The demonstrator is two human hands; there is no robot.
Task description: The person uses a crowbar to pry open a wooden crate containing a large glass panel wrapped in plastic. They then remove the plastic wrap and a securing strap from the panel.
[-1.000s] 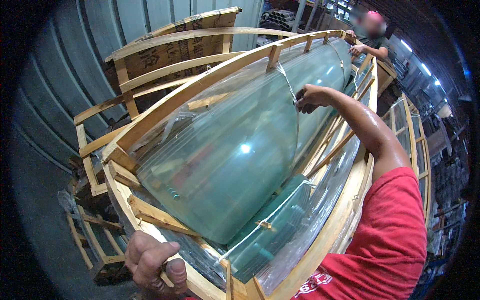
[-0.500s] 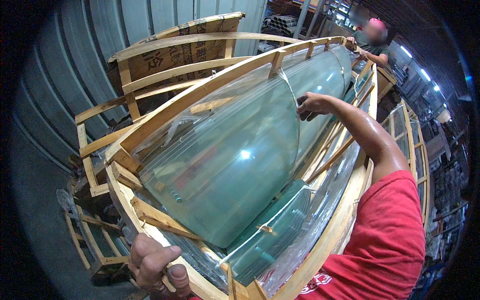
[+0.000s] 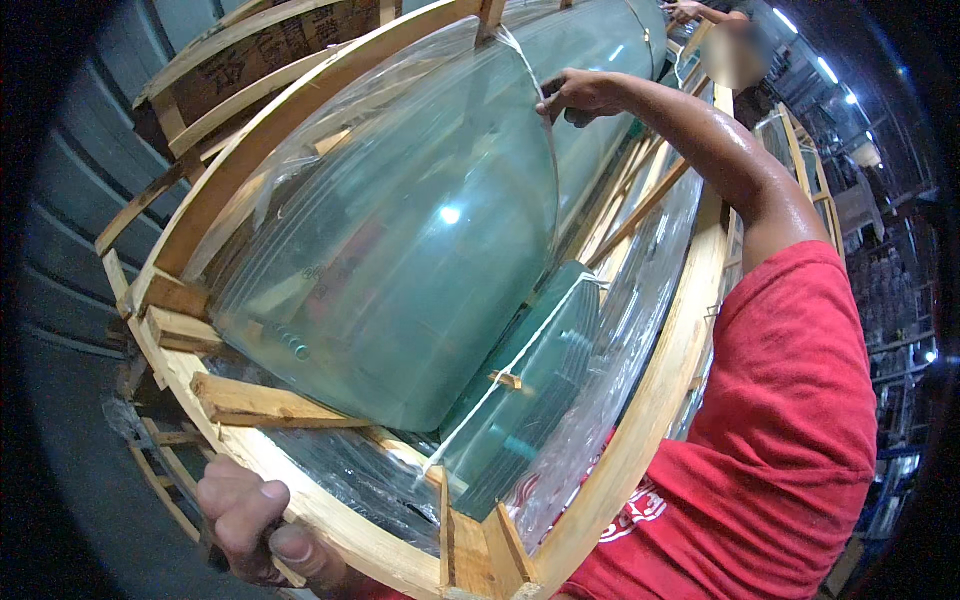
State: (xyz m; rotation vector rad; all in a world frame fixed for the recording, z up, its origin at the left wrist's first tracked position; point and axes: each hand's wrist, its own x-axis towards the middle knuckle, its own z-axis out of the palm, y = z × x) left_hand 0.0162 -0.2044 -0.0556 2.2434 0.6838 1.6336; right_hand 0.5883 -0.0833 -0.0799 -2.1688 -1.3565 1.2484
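Note:
A large wooden crate frame (image 3: 640, 440) stands in front of me, holding curved sheets of greenish glass (image 3: 400, 300) partly covered with clear plastic film. My right hand (image 3: 585, 95) reaches over the glass, its fingers closed on a thin cord (image 3: 553, 170) that runs across the sheets. At the lower left, my left hand (image 3: 245, 520) is curled against the outside of the crate's near end, thumb and fingers around its wood. Nearer to me, a white cord (image 3: 510, 365) crosses a smaller stack of glass (image 3: 535, 430), with a small wooden chip (image 3: 508, 380) under it.
Beyond the crate's far end is another person's hand (image 3: 685, 12). Another wooden crate with cardboard (image 3: 260, 60) leans by the corrugated metal wall (image 3: 75, 230) on the left. Further wooden frames (image 3: 805, 170) stand at the right. Loose wooden blocks (image 3: 265, 400) lie inside the crate's near end.
The whole view has shifted, so the crate and both my hands appear higher or further left. My right hand stays at the cord and my left at the crate's near end.

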